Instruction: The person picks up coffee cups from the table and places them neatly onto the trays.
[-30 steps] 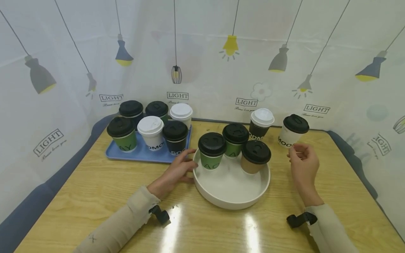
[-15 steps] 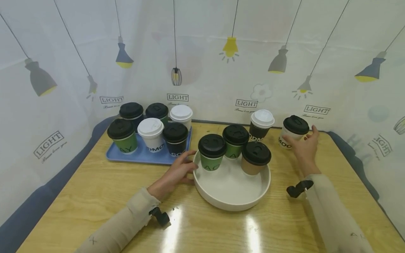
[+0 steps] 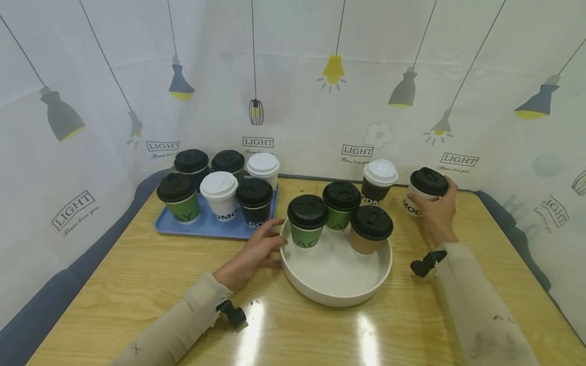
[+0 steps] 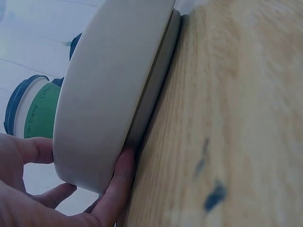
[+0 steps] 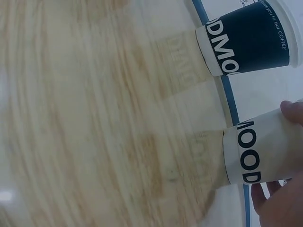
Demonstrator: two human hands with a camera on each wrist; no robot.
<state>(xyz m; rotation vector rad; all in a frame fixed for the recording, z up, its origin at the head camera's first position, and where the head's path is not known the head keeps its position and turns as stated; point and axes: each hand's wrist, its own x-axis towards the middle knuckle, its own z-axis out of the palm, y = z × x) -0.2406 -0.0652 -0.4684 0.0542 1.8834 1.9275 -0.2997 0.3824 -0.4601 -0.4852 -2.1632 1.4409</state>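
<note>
My left hand holds the left side of a round white tray, fingers at its rim and wall; in the left wrist view one digit reaches to the tray's base by the tabletop. On the tray stand two green paper cups and a brown one, all with black lids. At the back right my right hand grips a white paper cup with a black lid, thumb on one side and fingers round the other. This cup is upright, its base at the table.
Left of the round tray lies a blue rectangular tray bearing several lidded cups. A black cup with a white lid stands just left of the gripped cup. A printed curtain hangs behind the wooden table.
My right hand has moved forward from in front of the white cup and closed its fingers round it. The left hand has kept its hold on the round tray.
</note>
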